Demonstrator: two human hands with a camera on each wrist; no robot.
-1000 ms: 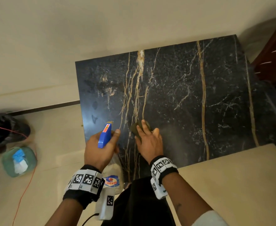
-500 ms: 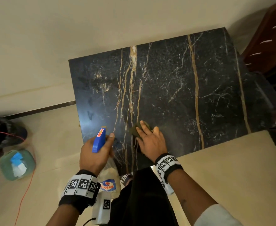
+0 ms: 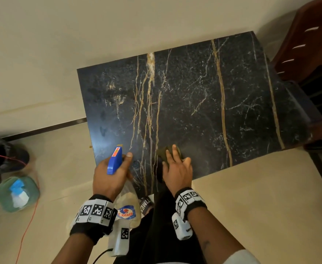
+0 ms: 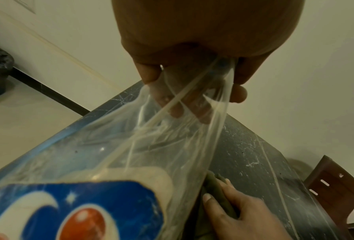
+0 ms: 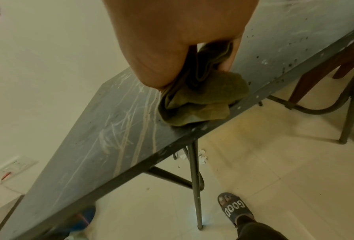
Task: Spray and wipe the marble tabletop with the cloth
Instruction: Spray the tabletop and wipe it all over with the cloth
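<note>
The black marble tabletop [image 3: 204, 103] with gold veins fills the middle of the head view. My left hand [image 3: 118, 168] grips a clear spray bottle [image 3: 127, 210] by its blue trigger head [image 3: 114, 161], held over the table's front left corner with the nozzle pointing at the marble. In the left wrist view my fingers [image 4: 192, 97] wrap the bottle's [image 4: 110, 162] neck. My right hand [image 3: 175, 164] pinches a bunched olive cloth [image 3: 164, 151] and presses it on the marble near the front edge. The right wrist view shows the cloth [image 5: 203, 100] folded under my palm on the tabletop [image 5: 110, 129].
A brown wooden chair [image 3: 308, 44] stands at the table's right end. On the floor at left are a teal container [image 3: 17, 193], a black bag [image 3: 2, 157] and a red cord [image 3: 27, 225]. Thin metal table legs [image 5: 194, 178] and my sandalled foot [image 5: 233, 209] are below the edge.
The head view shifted. My right hand slid the cloth slightly right along the front edge. My left hand keeps the bottle in about the same place.
</note>
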